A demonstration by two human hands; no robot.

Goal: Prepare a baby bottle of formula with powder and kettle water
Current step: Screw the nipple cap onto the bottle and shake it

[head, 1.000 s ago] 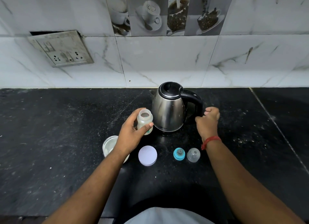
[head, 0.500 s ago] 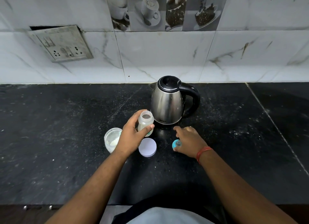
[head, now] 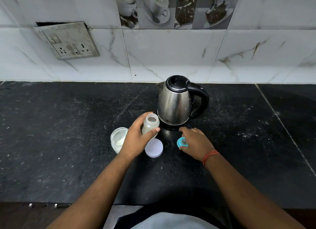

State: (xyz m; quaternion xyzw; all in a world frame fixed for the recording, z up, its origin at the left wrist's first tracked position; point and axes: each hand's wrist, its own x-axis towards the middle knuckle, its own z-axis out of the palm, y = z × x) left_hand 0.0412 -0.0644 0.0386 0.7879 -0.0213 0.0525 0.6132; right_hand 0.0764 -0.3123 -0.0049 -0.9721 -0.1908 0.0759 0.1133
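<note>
Both hands work: right hand [head: 195, 141], off the kettle [head: 174, 104], now pinches the teal nipple ring [head: 182, 142] at 3 o'clock of the bottle [head: 150, 125], which the left hand [head: 136, 140] grips; capping looks next.

The left hand [head: 136, 140] is gripping the open bottle [head: 150, 126] beside the kettle [head: 174, 105], while the right hand [head: 196, 142] is picking up the teal teat ring [head: 182, 142].

The bench [head: 59, 126] lies open at 9 o'clock and 3 o'clock of the hands. At 12 o'clock the kettle [head: 174, 104] blocks the way. The jar [head: 118, 140], lid [head: 153, 147] and teal ring [head: 182, 141] crowd the middle.
</note>
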